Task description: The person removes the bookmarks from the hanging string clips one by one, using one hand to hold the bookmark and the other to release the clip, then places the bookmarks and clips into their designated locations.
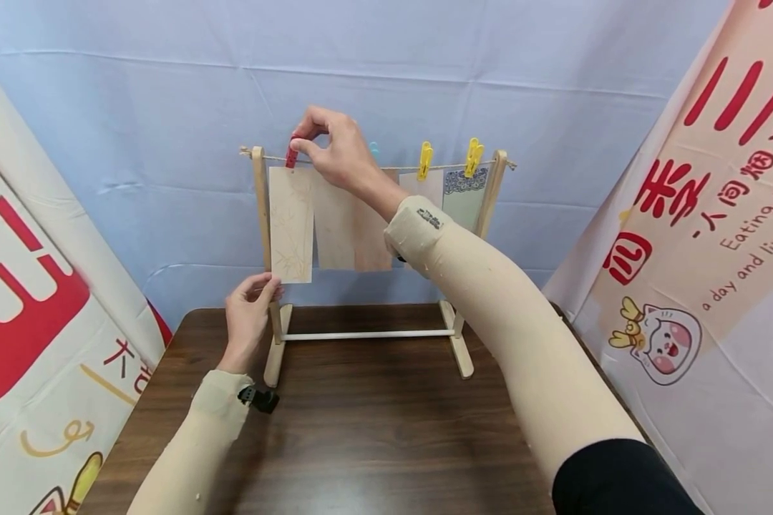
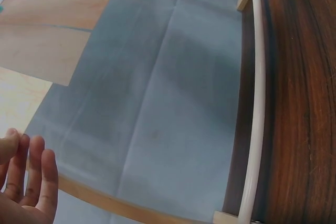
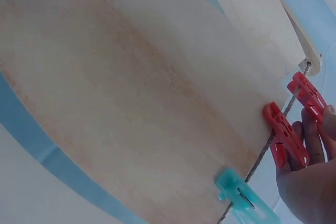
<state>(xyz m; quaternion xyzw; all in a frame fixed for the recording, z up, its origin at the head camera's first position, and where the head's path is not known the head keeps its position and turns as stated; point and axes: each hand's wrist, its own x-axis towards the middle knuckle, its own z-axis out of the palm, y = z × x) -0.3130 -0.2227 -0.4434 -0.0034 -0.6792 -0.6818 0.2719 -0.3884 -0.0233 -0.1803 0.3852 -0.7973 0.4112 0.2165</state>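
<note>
A pale paper card with a faint plant drawing hangs at the left end of a twine line. My right hand pinches a red clothespin at the card's top edge, on the twine. Down at the card's lower left corner, my left hand holds it between thumb and fingertips. A second red clothespin sits on the twine beside my right fingers, at the top of a plain beige card. Part of that card and the line is hidden behind my right hand and forearm.
The wooden rack stands on a dark brown table, joined low down by a white rod. Further right are a teal clothespin, two yellow clothespins and a blue-patterned card. Printed cloths flank both sides.
</note>
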